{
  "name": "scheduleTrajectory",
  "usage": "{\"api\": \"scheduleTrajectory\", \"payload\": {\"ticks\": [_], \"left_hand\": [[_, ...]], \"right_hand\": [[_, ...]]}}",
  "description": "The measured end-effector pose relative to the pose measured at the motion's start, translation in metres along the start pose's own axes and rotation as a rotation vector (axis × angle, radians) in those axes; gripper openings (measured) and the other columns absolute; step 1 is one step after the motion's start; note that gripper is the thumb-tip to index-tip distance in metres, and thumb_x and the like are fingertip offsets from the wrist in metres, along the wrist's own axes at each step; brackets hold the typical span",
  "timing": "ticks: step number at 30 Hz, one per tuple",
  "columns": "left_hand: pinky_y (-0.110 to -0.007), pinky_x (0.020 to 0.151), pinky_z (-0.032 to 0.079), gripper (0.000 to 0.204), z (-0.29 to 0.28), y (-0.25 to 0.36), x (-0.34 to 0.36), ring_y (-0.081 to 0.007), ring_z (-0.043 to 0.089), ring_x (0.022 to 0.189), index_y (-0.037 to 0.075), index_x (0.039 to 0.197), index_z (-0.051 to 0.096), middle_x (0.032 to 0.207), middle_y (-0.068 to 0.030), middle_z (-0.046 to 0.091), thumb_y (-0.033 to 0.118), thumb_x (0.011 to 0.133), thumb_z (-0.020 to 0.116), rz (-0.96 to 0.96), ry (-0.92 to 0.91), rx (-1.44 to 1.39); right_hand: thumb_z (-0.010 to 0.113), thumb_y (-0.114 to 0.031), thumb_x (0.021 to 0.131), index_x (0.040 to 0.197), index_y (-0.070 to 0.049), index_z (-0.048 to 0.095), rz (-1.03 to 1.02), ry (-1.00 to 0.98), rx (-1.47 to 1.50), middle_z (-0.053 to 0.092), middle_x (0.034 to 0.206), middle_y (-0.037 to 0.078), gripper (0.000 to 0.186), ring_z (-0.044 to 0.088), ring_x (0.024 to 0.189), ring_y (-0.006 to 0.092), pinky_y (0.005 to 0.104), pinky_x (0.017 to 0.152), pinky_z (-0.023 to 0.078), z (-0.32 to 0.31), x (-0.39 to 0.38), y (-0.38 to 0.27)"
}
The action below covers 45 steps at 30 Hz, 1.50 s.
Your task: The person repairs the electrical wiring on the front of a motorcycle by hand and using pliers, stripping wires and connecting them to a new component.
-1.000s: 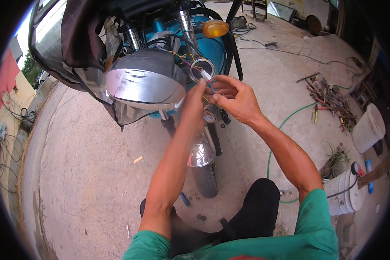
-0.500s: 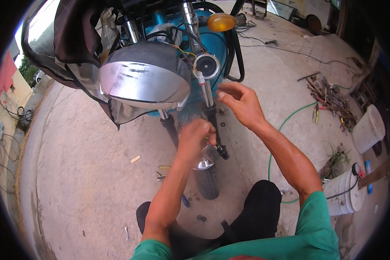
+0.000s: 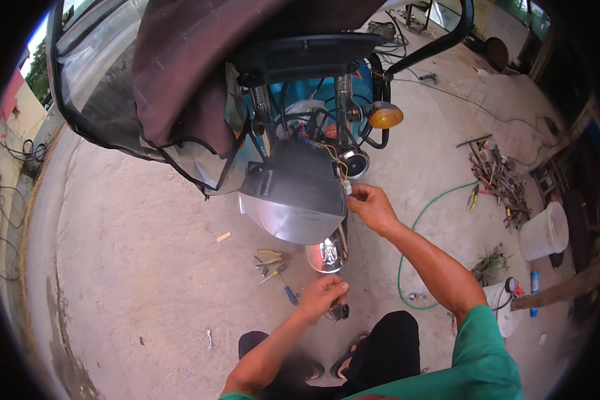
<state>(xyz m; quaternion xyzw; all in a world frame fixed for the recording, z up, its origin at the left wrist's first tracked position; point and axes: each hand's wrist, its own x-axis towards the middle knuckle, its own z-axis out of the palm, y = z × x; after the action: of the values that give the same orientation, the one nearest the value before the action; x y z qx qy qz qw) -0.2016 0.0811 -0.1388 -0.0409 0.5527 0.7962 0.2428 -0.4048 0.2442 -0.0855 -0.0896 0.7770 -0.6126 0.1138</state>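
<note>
My right hand [image 3: 373, 207] pinches a white plastic connector [image 3: 347, 188] on coloured wires beside the headlamp housing [image 3: 290, 207] of a motorbike front. My left hand [image 3: 323, 295] is lower, below the chrome front mudguard [image 3: 323, 257], its fingers closed on a small dark part [image 3: 338, 311] that is partly hidden by them. A round black horn [image 3: 355, 165] hangs just above my right hand, under the amber indicator [image 3: 385, 115]. Pliers [image 3: 270, 255] and a blue-handled screwdriver [image 3: 290, 293] lie on the concrete left of my left hand.
A dark fabric canopy [image 3: 167, 73] covers the upper left. To the right lie a scrap-metal pile [image 3: 490, 173], a green hose [image 3: 413, 223], pliers [image 3: 473, 198] and white buckets [image 3: 543, 233]. A small spanner [image 3: 209, 339] lies lower left. Cables [image 3: 30, 150] hang at the left wall.
My left hand has left the connector and moved down with a part. My right hand has shifted lower in the picture, still at the connector. The view has tilted, showing more canopy.
</note>
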Motion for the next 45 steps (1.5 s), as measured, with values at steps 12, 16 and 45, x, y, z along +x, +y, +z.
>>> {"api": "scheduleTrajectory", "payload": {"ticks": [12,16,45], "left_hand": [[-0.021,0.058,0.042,0.024,0.011,0.26,-0.135,-0.0065,0.056,0.063,-0.001,0.114,0.068,0.073,-0.0027,0.063,0.015,0.098,0.059,0.043,0.123,0.206],[-0.022,0.059,0.044,0.033,0.033,0.396,-0.107,-0.0061,0.058,0.065,-0.002,0.123,0.064,0.07,-0.001,0.062,0.017,0.096,0.064,0.156,0.012,0.366],[-0.026,0.06,0.048,0.014,0.068,0.508,0.049,-0.008,0.06,0.066,-0.002,0.093,0.071,0.077,-0.0035,0.07,0.001,0.079,0.071,0.332,0.463,0.918]], "right_hand": [[0.073,-0.018,0.088,0.092,-0.002,0.068,0.416,-0.099,0.02,0.065,0.078,0.002,0.018,0.058,0.07,0.0096,0.027,0.063,0.046,-0.037,-0.051,-0.09],[0.075,-0.017,0.087,0.09,-0.002,0.067,0.482,-0.14,0.058,0.065,0.079,0.003,0.017,0.06,0.067,0.0111,0.0277,0.061,0.048,-0.044,-0.049,-0.096],[0.067,-0.008,0.094,0.109,0.002,0.066,0.809,-0.597,0.724,0.07,0.09,0.006,0.019,0.061,0.074,0.0108,0.024,0.066,0.047,-0.087,-0.015,-0.106]]}}
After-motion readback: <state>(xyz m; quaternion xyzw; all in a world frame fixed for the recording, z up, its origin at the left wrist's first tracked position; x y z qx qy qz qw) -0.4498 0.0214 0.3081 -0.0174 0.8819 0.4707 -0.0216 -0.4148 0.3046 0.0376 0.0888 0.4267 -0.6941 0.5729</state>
